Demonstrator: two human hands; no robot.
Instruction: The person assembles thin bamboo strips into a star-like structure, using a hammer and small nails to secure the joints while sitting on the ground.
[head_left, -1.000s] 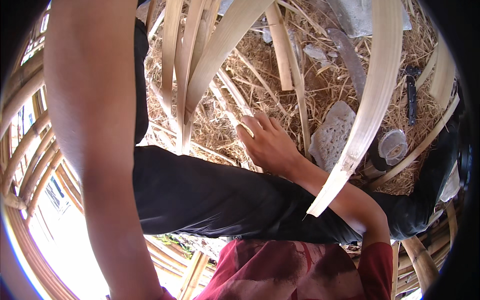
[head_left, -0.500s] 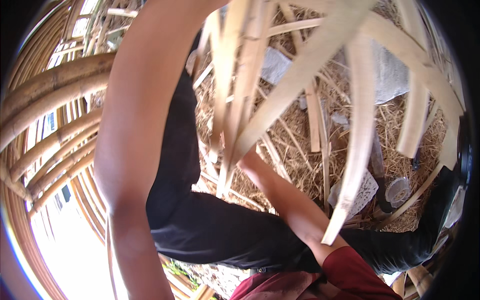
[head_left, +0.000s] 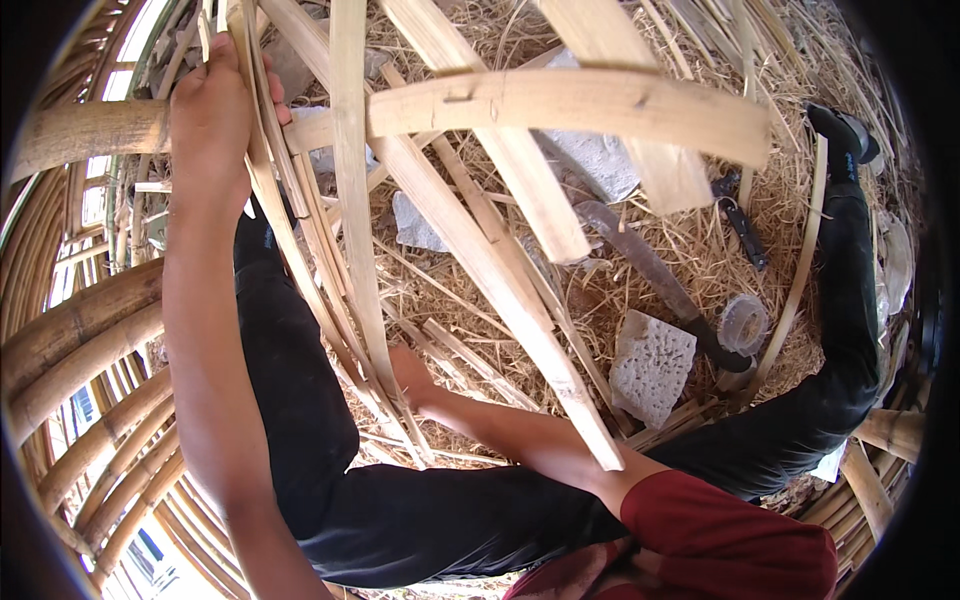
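Observation:
Long, pale split bamboo strips (head_left: 350, 180) stand and cross in front of me. My left hand (head_left: 215, 110) is closed round several of them high at the upper left, its fingertips showing on the far side. Lower down, my right hand (head_left: 408, 375) is at the bundle's lower ends, its fingers partly hidden behind the strips and appearing to grip them. One wide strip (head_left: 560, 100) lies crosswise over the others. Other strips (head_left: 500, 270) slant down toward my right forearm.
On the straw-covered ground lie a pitted grey block (head_left: 653, 368), a long curved blade (head_left: 650, 265) with a dark handle, a clear round plastic tub (head_left: 743, 322) and a small black tool (head_left: 742, 235). Bamboo poles (head_left: 90, 320) form a slatted structure at left. My black-trousered legs (head_left: 450, 520) spread around the work.
My left hand has come into view at the upper left, gripping strips. My right hand and the bundle have shifted left in the picture, and the loose strips have swung to new angles.

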